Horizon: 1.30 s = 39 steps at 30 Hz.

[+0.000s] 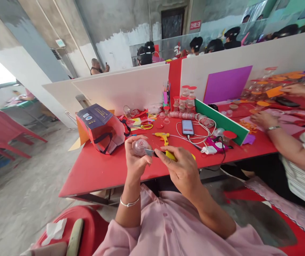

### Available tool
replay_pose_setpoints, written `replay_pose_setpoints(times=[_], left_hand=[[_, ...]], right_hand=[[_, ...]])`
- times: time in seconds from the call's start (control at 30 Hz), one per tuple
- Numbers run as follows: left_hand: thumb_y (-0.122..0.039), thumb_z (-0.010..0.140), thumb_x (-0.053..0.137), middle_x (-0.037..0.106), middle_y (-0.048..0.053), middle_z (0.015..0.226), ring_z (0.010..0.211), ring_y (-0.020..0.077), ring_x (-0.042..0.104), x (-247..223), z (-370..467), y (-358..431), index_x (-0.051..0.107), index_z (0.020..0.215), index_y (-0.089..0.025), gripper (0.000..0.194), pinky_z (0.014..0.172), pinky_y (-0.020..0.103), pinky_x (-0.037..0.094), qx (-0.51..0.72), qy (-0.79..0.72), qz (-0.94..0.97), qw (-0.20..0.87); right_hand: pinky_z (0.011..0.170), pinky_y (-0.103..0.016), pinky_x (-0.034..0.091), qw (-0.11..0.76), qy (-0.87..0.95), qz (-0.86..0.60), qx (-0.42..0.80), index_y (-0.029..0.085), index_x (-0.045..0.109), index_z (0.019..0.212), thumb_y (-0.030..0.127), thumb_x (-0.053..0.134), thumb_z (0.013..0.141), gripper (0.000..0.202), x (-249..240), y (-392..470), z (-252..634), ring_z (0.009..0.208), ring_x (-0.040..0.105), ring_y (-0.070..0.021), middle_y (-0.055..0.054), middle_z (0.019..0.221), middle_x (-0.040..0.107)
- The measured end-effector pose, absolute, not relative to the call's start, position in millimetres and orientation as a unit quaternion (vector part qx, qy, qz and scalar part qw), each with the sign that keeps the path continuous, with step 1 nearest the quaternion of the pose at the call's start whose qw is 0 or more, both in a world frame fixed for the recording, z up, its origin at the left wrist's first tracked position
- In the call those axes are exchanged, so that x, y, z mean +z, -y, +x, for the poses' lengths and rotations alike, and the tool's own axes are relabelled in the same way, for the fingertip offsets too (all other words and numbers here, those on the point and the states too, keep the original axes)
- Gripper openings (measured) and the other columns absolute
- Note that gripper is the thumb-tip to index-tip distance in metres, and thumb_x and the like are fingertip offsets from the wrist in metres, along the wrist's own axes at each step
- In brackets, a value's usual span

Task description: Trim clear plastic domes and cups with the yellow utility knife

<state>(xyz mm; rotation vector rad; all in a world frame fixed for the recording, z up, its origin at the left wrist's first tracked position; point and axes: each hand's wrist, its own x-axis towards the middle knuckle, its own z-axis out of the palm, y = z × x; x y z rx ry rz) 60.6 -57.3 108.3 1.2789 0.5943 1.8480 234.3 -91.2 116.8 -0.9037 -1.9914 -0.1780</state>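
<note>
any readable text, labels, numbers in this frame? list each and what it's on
None can be read.
Red sign by the dark doorway: white characters, too blurred.
Blue box on the red table: round logo and small print, too small.
Phone screen: illegible.

The left hand [135, 156] is wrapping around a clear ball [141, 146], so its fingers are hiding the ball's lower half. The right hand [180, 170] is covering most of a yellow-handled cutter [169, 155]; only the grey tip and a bit of yellow are showing. Right of that hand, a co-worker's arm [291, 145] is running off the picture's edge. Beyond the hands, the little jars [188, 93] are looking too small to tell what is inside. The phone [187, 127] screen is too tiny to read. Far behind, the people's heads are blurring together.
</note>
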Motion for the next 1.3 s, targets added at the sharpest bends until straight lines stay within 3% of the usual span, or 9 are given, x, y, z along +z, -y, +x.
replay_pose_setpoints(times=[0.27,0.5,0.63,0.73,0.97,1.13,1.3], left_hand=[[-0.055,0.061,0.089,0.060,0.007,0.117,0.065,0.0066,0.062,107,48,61,0.052,0.114,-0.025,0.072,0.054,0.019,0.052,0.741,-0.191,0.560,0.319],[-0.057,0.062,0.087,0.060,0.007,0.116,0.069,0.0083,0.063,99,47,59,0.053,0.114,-0.023,0.070,0.053,0.018,0.053,0.752,-0.204,0.567,0.268],[-0.041,0.075,0.087,0.059,0.006,0.119,0.054,0.0028,0.058,94,48,57,0.050,0.115,-0.025,0.057,0.040,0.014,0.046,0.739,-0.219,0.555,0.314],[-0.026,0.081,0.083,0.060,0.004,0.118,0.056,0.0044,0.061,87,48,52,0.048,0.113,-0.025,0.048,0.038,0.014,0.046,0.729,-0.263,0.526,0.350],[-0.020,0.076,0.086,0.062,0.003,0.117,0.062,0.0059,0.063,67,52,34,0.047,0.110,-0.025,0.052,0.046,0.016,0.051,0.730,-0.285,0.491,0.380],[-0.025,0.060,0.097,0.065,0.005,0.111,0.080,0.0092,0.066,59,53,31,0.057,0.109,-0.021,0.064,0.064,0.015,0.055,0.732,-0.293,0.494,0.366],[-0.035,0.061,0.096,0.061,0.004,0.119,0.051,0.0013,0.053,55,51,34,0.054,0.114,-0.026,0.069,0.038,0.014,0.042,0.711,-0.241,0.503,0.429]], right_hand=[[0.081,-0.032,0.047,0.419,0.818,-0.374,-0.121,0.040,0.061,0.139,0.006,0.050,0.096,0.057,124,104,226,0.099,0.059,-0.0184,-0.006,0.113,0.063],[0.078,-0.030,0.048,0.396,0.817,-0.392,-0.148,0.043,0.059,0.141,0.005,0.049,0.095,0.060,126,111,222,0.090,0.057,-0.0169,-0.006,0.106,0.057],[0.078,-0.031,0.050,0.373,0.814,-0.429,-0.124,0.041,0.055,0.145,0.005,0.047,0.095,0.063,120,104,224,0.096,0.059,-0.0201,-0.008,0.110,0.057],[0.079,-0.033,0.052,0.372,0.792,-0.472,-0.106,0.039,0.055,0.147,0.007,0.048,0.095,0.061,111,91,227,0.099,0.060,-0.0224,-0.009,0.110,0.057],[0.077,-0.032,0.053,0.387,0.788,-0.477,-0.038,0.038,0.052,0.149,0.009,0.050,0.097,0.060,90,78,229,0.099,0.063,-0.0214,-0.009,0.114,0.056],[0.078,-0.031,0.052,0.392,0.804,-0.447,-0.013,0.039,0.053,0.147,0.011,0.050,0.099,0.056,90,82,232,0.098,0.063,-0.0194,-0.008,0.110,0.057],[0.071,-0.028,0.049,0.398,0.813,-0.425,0.011,0.038,0.059,0.142,0.019,0.054,0.100,0.046,93,85,230,0.089,0.063,-0.0159,-0.005,0.104,0.060]])
